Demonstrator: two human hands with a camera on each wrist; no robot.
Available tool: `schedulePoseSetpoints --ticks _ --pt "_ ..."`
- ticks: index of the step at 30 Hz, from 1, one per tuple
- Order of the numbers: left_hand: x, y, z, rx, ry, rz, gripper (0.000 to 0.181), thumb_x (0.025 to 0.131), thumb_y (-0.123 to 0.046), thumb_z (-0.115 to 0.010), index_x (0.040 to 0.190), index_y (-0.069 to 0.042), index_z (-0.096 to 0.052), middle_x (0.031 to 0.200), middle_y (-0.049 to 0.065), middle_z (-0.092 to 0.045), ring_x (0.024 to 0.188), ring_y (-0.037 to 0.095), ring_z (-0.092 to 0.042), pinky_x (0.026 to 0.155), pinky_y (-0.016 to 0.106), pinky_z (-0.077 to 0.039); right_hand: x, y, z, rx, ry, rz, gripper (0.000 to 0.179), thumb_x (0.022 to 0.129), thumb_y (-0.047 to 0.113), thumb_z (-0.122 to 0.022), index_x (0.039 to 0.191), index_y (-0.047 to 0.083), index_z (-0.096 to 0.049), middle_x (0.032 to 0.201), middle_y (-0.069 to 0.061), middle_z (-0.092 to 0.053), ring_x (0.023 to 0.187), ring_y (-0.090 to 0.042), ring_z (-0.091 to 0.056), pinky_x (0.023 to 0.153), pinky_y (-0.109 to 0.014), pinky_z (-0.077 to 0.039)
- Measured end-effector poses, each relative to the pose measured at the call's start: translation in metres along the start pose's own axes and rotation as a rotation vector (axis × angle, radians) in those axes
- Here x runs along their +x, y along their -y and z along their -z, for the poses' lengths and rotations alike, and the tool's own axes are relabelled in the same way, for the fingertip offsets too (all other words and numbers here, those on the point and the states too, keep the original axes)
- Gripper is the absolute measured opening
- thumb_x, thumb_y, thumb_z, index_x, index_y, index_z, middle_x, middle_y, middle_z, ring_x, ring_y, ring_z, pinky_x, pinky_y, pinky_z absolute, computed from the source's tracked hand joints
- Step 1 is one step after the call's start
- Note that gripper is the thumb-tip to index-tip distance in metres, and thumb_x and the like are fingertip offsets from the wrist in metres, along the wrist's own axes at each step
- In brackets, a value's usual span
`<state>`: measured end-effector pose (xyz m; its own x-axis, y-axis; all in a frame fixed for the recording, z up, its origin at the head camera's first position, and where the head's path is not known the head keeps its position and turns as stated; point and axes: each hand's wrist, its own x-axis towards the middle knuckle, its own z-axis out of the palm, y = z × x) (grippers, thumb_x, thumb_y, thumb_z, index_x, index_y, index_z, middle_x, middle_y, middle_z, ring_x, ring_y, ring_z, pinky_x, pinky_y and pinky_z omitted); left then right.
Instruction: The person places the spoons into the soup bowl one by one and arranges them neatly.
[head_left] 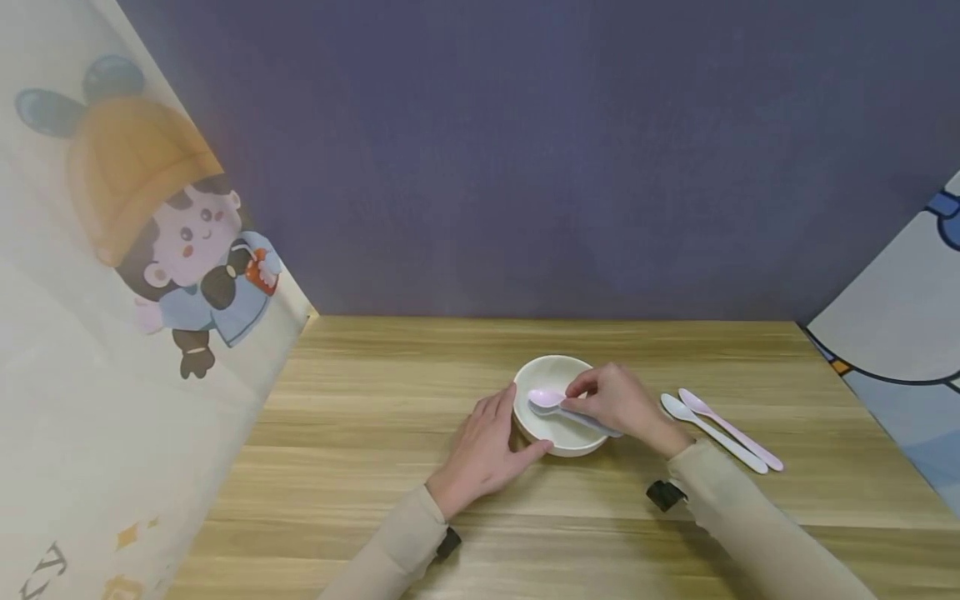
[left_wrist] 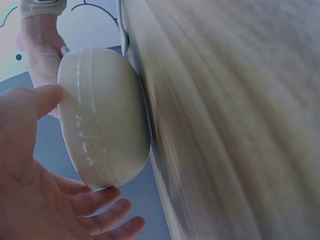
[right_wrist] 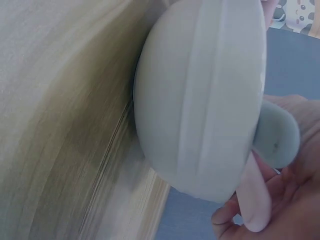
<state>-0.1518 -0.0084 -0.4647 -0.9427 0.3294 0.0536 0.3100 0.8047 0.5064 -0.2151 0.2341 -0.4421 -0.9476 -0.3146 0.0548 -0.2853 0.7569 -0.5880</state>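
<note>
A white bowl (head_left: 543,429) stands on the wooden table. My left hand (head_left: 487,446) steadies it, the thumb (left_wrist: 49,97) at the near rim and the spread fingers along its left wall. Above the bowl's right side, my right hand (head_left: 618,404) pinches a pink spoon (head_left: 545,398), whose pink handle end (right_wrist: 254,200) shows below the rim in the right wrist view. A pale grey-blue spoon (head_left: 592,423) lies in the bowl under the pink one, its handle (right_wrist: 278,137) sticking out over the right rim.
Right of the bowl, a white spoon (head_left: 716,433) and another pink spoon (head_left: 738,433) lie side by side on the table (head_left: 375,400). A dark blue-grey panel (head_left: 525,167) rises behind the table. Cartoon-printed panels (head_left: 82,400) flank both sides.
</note>
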Motion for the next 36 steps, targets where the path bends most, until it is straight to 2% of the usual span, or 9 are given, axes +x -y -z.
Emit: schedulePoseSetpoints --ticks 8,13,21,27,36 --pt "0.0 0.001 0.0 0.002 0.002 -0.003 0.103 0.097 -0.07 -0.063 0.169 -0.006 -0.026 0.168 0.016 -0.043 0.152 0.036 -0.045 0.124 0.052 -0.043 0.0 0.003 0.0 -0.027 0.005 -0.003 0.01 0.088 0.027 -0.088 0.092 0.018 -0.085 0.089 0.006 -0.082 0.079 -0.007 -0.067 0.07 -0.029 -0.052" --pt "0.0 0.002 0.001 -0.004 0.0 0.002 0.103 0.097 -0.07 -0.063 0.169 -0.005 -0.027 0.168 0.016 -0.043 0.152 0.036 -0.045 0.124 0.052 -0.043 0.0 0.003 0.0 -0.024 -0.004 0.021 0.01 0.087 0.025 -0.088 0.092 0.017 -0.085 0.088 0.006 -0.082 0.079 -0.007 -0.068 0.07 -0.029 -0.053" --pt "0.001 0.003 0.001 0.001 -0.002 -0.001 0.103 0.097 -0.07 -0.063 0.169 -0.005 -0.026 0.168 0.016 -0.042 0.152 0.036 -0.045 0.124 0.052 -0.043 0.0 0.001 0.001 0.015 -0.013 0.037 0.008 0.088 0.023 -0.087 0.091 0.016 -0.085 0.088 0.004 -0.082 0.078 -0.006 -0.067 0.07 -0.025 -0.052" --pt "0.001 0.004 0.001 0.0 -0.004 0.002 0.103 0.097 -0.07 -0.063 0.169 -0.005 -0.026 0.168 0.017 -0.042 0.152 0.036 -0.045 0.124 0.053 -0.043 -0.002 -0.004 0.002 0.036 -0.06 0.065 0.008 0.087 0.021 -0.087 0.091 0.015 -0.085 0.086 0.004 -0.082 0.076 -0.006 -0.066 0.068 -0.023 -0.05" --pt "0.001 0.003 0.0 0.009 0.0 0.005 0.104 0.097 -0.071 -0.062 0.169 -0.006 -0.025 0.169 0.016 -0.041 0.152 0.035 -0.045 0.125 0.052 -0.042 -0.008 -0.01 0.007 0.086 -0.07 0.044 0.01 0.089 0.022 -0.087 0.096 0.014 -0.086 0.088 0.001 -0.081 0.078 -0.008 -0.065 0.068 -0.022 -0.05"
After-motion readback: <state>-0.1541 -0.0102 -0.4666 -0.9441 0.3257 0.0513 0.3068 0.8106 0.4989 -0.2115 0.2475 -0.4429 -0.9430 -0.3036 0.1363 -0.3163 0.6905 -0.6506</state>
